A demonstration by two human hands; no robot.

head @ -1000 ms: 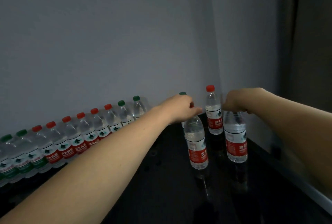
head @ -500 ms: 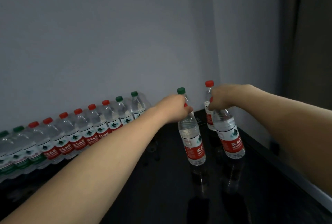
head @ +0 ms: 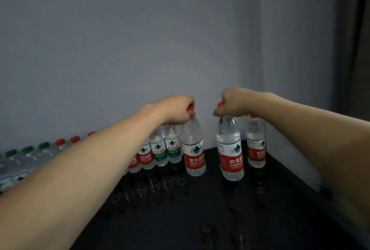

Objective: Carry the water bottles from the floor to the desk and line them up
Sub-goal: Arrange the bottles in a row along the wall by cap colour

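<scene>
Black glossy desk (head: 200, 219), set into a wall corner, carrying water bottles.

Row of bottles (head: 158, 149) stands upright along the back edge by the wall, touching side by side, red and green labels and caps mixed; the left part is hidden behind an arm. At the row's right end stands a red-label bottle (head: 193, 149), held at the cap. A gap, then a second bottle (head: 230, 149), also held at the top; whether its base touches the desk is unclear. A third bottle (head: 256, 143) stands in the corner. The surface mirrors the bottles faintly.
</scene>
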